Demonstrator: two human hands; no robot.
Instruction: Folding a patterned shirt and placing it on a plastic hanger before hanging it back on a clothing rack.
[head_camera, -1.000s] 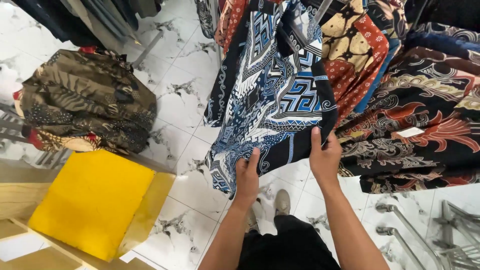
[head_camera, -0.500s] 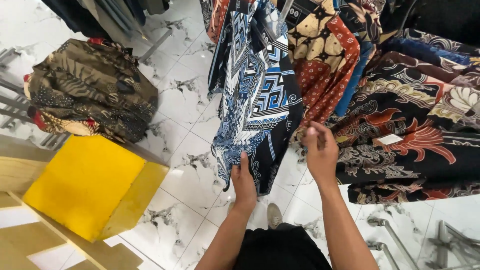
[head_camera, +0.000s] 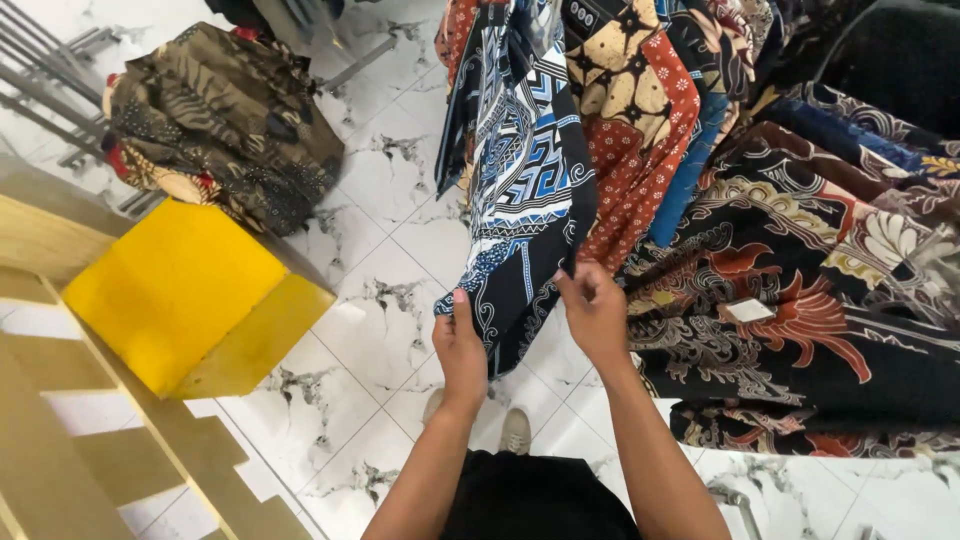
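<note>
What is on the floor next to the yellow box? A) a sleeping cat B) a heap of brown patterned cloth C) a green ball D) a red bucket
B: a heap of brown patterned cloth lies on the white marble floor just behind the yellow box.

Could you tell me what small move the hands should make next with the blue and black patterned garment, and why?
Probably draw the two hands apart to spread the hem flat. The left hand and right hand each pinch the lower edge of the blue and black patterned garment, which hangs folded and bunched among the other hanging garments, so its pattern is only partly visible.
</note>
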